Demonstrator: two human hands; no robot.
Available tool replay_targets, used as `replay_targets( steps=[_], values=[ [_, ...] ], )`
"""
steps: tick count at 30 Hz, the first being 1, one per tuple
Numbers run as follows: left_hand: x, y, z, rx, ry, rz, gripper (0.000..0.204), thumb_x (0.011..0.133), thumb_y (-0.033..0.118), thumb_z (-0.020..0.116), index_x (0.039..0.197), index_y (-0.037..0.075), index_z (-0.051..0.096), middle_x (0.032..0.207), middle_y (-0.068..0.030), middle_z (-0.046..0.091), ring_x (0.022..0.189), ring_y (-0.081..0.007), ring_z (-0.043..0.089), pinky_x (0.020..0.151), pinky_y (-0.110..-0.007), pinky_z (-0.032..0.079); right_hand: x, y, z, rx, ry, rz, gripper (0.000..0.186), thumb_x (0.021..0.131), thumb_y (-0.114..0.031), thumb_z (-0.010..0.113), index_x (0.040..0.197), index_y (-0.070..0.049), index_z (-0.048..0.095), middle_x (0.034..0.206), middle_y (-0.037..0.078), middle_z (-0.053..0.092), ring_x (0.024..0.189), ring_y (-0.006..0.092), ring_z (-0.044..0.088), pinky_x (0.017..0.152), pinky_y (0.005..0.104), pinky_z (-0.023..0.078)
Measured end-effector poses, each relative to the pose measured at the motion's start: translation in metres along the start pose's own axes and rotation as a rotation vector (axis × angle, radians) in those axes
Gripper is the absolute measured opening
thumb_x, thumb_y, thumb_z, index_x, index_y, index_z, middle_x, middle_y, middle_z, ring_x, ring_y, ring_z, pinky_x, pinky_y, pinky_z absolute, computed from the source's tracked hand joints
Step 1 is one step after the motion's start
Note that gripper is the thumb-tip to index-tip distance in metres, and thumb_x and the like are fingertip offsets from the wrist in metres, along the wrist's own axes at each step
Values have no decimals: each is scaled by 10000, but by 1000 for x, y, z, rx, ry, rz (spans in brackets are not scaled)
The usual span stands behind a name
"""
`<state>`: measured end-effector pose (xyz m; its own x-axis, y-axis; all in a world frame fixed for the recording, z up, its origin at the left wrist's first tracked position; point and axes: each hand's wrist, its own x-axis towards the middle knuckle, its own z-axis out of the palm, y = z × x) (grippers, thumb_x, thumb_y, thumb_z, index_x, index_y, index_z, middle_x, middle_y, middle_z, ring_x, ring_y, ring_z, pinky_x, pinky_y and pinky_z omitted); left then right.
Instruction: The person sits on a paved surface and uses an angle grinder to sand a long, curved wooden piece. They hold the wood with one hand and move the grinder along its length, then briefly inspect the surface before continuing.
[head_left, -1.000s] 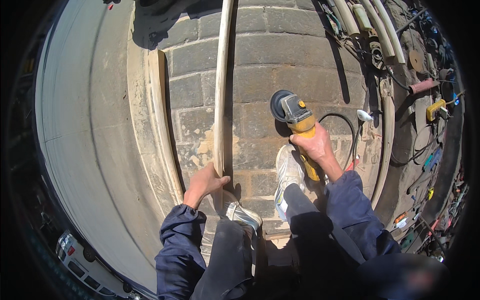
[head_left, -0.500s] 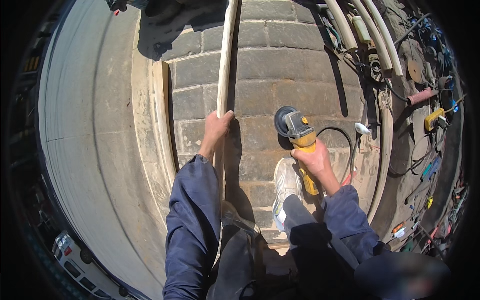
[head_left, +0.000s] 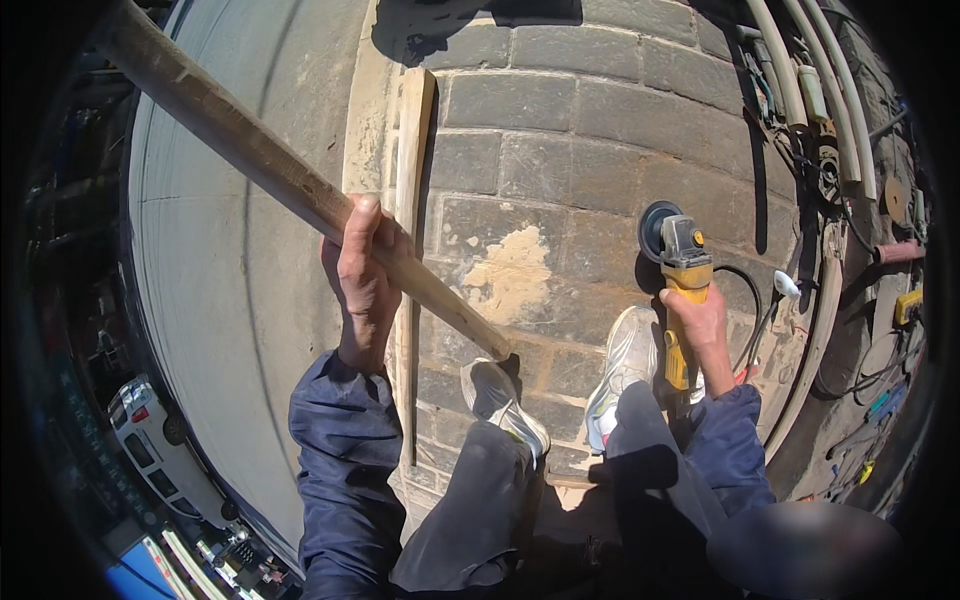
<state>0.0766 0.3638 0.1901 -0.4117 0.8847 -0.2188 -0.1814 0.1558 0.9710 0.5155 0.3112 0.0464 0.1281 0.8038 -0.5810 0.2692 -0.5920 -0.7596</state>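
Observation:
My left hand grips a long wooden pole that slants from the upper left down to its lower end beside my left shoe. Just under and beside it, a pale wooden strip lies lengthwise on the paving. Near my right shoe, my right hand is closed round the body of a yellow angle grinder, whose black disc faces forward and left. Its black cord loops to the right. A patch of tan dust marks the grey pavers between pole and grinder.
Several long poles lie at the upper right among tools, cables and a yellow power strip. A pale concrete strip runs along the left, with a white van beyond it. A dark shadow falls at the top.
The pole, earlier upright in the picture, now slants to the upper left, raised in my left hand, uncovering the dust patch. The grinder appears farther right, still held by my right hand.

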Motion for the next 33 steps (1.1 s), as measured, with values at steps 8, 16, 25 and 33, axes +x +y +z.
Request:
replay_targets(
  steps=[8, 16, 25, 33],
  values=[
    [-26, 120, -194, -718, 130, 371, 101, 999, 198, 763, 996, 125, 694, 807, -38, 659, 781, -189, 686, 863, -404, 611, 8, 14, -13, -14, 33, -1, 464, 918, -252, 913, 1286, -14, 759, 1147, 48, 790, 995, 162, 724, 905, 342, 576],
    [-73, -33, -263, -985, 979, 313, 199, 859, 197, 760, 827, 178, 565, 722, 40, 597, 701, -165, 600, 786, -383, 584, 14, 18, -23, -39, -37, 7, 478, 936, -283, 902, 1311, -30, 747, 1144, 33, 756, 980, 156, 695, 893, 350, 562],
    [-73, -205, -180, -889, 1235, 57, 354, 972, 459, 659, 947, 117, 572, 882, -114, 637, 912, -342, 688, 986, -576, 574, 6, 18, -29, -52, -19, 25, 457, 940, -277, 905, 1299, -39, 750, 1106, 35, 765, 939, 161, 713, 854, 346, 575],
    [-82, -257, -128, -782, 1296, -389, 560, 966, 694, 626, 926, 137, 668, 743, -36, 553, 647, -202, 533, 596, -377, 403, -12, 3, -35, 45, -6, 19, 486, 950, -284, 907, 1320, -36, 713, 1095, 51, 753, 898, 169, 716, 824, 344, 588]
  ],
)
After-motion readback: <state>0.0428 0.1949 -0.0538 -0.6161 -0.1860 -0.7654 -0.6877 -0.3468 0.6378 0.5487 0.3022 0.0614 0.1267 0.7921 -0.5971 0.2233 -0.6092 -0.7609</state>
